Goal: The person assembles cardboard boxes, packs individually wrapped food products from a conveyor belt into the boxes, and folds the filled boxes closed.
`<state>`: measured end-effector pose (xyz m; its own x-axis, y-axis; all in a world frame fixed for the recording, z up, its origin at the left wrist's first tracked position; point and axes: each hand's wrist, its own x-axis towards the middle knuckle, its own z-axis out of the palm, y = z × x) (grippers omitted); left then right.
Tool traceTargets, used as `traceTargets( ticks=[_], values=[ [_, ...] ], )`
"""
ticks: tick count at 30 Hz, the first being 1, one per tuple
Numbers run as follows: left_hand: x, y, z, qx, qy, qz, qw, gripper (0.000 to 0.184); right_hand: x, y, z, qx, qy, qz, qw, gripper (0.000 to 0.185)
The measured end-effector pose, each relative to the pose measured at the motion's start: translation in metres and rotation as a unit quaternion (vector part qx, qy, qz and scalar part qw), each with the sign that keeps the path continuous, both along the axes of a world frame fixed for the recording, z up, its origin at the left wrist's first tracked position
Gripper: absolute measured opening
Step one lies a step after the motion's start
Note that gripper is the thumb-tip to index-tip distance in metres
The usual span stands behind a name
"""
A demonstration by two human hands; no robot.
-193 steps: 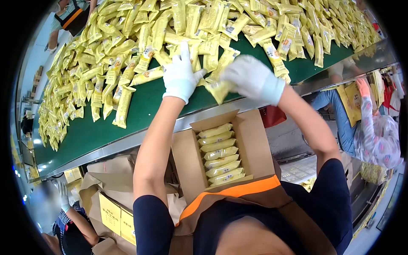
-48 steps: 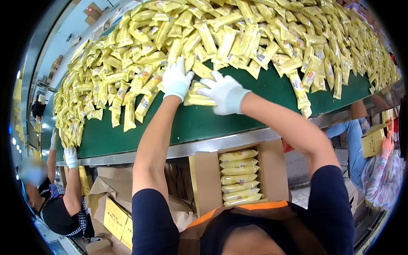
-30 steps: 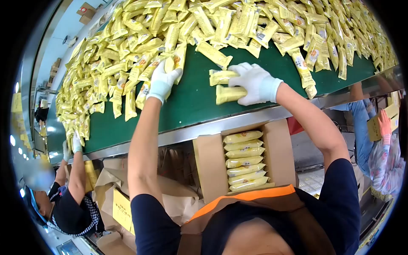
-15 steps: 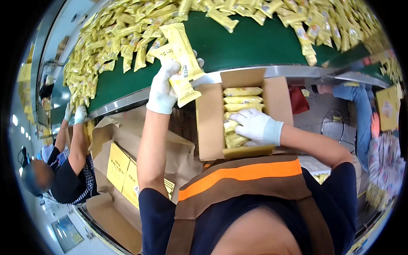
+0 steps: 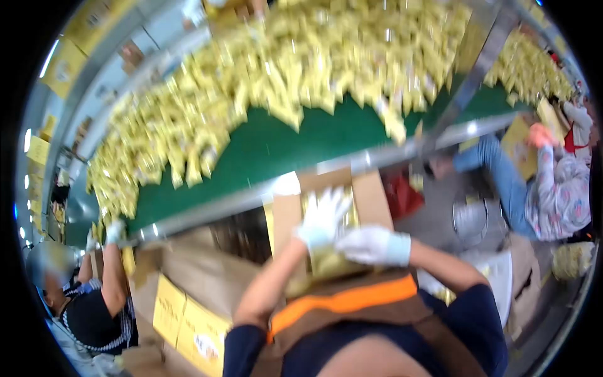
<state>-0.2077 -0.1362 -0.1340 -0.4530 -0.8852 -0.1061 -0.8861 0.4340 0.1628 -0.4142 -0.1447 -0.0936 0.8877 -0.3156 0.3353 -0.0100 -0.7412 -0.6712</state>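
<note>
A cardboard box (image 5: 375,198) stands with its flaps raised, and yellow wrapped snack packets (image 5: 352,217) show inside it. My gloved left hand (image 5: 322,218) lies over the box's opening with its fingers stretched and spread on the packets. Beside it, at the near right of the opening, is my gloved right hand (image 5: 370,245); motion blur smears its fingertips, and whether they grip anything cannot be made out. Much of the box's contents is hidden beneath both hands.
Beyond the box, a green conveyor belt (image 5: 251,151) carries a large heap of yellow packets (image 5: 301,63) behind a metal rail (image 5: 245,202). Yellow cartons (image 5: 195,327) sit in brown paper at left. Other people work at far left and right.
My left hand has come down from above the belt into the box; the packets it held no longer show in it. My right hand has drawn back toward the box's near edge. The view has shifted.
</note>
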Motion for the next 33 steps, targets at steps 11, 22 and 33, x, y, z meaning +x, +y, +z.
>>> traceTargets(
  ticks=[11, 22, 33],
  values=[
    [0.03, 0.001, 0.012, -0.018, 0.548, 0.186, 0.815, 0.06, 0.015, -0.079, -0.009, -0.353, 0.22, 0.175, 0.893, 0.022],
    [0.172, 0.016, 0.061, 0.087, 0.063, 0.299, 0.948, 0.073, 0.029, -0.053, 0.323, -0.4, 0.161, -0.136, 0.892, 0.03],
    [0.183, -0.007, 0.06, 0.143, -0.076, 0.299, 0.941, 0.085, 0.199, -0.278, 0.53, -0.562, -0.078, -0.407, 0.716, 0.034]
  ],
)
